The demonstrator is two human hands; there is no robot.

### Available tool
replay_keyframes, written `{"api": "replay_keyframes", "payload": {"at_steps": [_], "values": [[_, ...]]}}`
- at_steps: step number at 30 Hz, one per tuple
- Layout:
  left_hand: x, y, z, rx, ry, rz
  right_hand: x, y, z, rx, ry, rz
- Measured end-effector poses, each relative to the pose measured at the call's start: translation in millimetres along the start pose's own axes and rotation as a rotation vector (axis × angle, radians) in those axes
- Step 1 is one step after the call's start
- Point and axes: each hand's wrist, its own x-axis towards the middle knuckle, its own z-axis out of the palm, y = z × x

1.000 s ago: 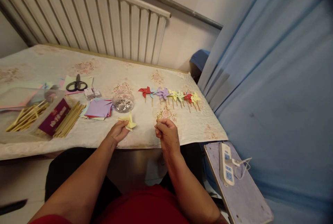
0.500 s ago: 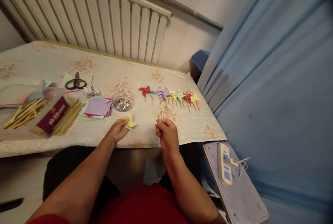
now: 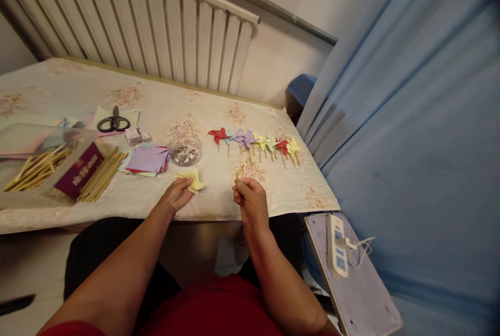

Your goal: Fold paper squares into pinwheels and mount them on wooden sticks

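Between the fingers of my left hand (image 3: 178, 194) is a yellow paper pinwheel (image 3: 196, 184), its blades folded in. My right hand (image 3: 252, 198) is closed in a pinch around a short wooden stick (image 3: 237, 175); only its tip shows above the fingers. The two hands are apart, over the table's near edge. Just beyond my left hand stands a round clear dish of small metal pins (image 3: 185, 151). A stack of coloured paper squares (image 3: 147, 161) lies left of the dish. Farther off, several pinwheels on sticks (image 3: 246, 139) lie in a row.
At left, a plastic box of sticks (image 3: 39, 169) stands by a bundle of sticks (image 3: 102, 174). Black-handled scissors (image 3: 114, 122) rest on paper beside small white boxes (image 3: 137, 136). A power strip (image 3: 337, 246) lies on a stool (image 3: 367, 294) at right, by a blue curtain (image 3: 410, 143).
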Motion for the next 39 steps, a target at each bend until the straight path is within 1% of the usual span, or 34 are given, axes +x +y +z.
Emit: {"api": "replay_keyframes", "payload": {"at_steps": [5, 13, 20, 24, 31, 39], "values": [[1, -1, -1.1, -0.002, -0.001, -0.006, 0, 0, 0, -0.014, 0.0, -0.002], [-3, 2, 5.0, 0.008, -0.019, 0.01, 0, 2, 0, -0.04, 0.024, -0.022], [-3, 1, 4.3, 0.009, -0.002, 0.009, 1, 5, -1, -0.047, 0.007, -0.024], [-4, 2, 6.8, 0.014, -0.001, 0.012, 1, 3, -1, -0.052, 0.012, -0.018], [-6, 3, 10.0, 0.014, 0.034, 0.014, 0, 3, -1, -0.063, 0.024, -0.023], [-5, 2, 8.6, -0.017, -0.005, 0.018, 0, 5, -2, -0.077, 0.02, -0.036]]}}
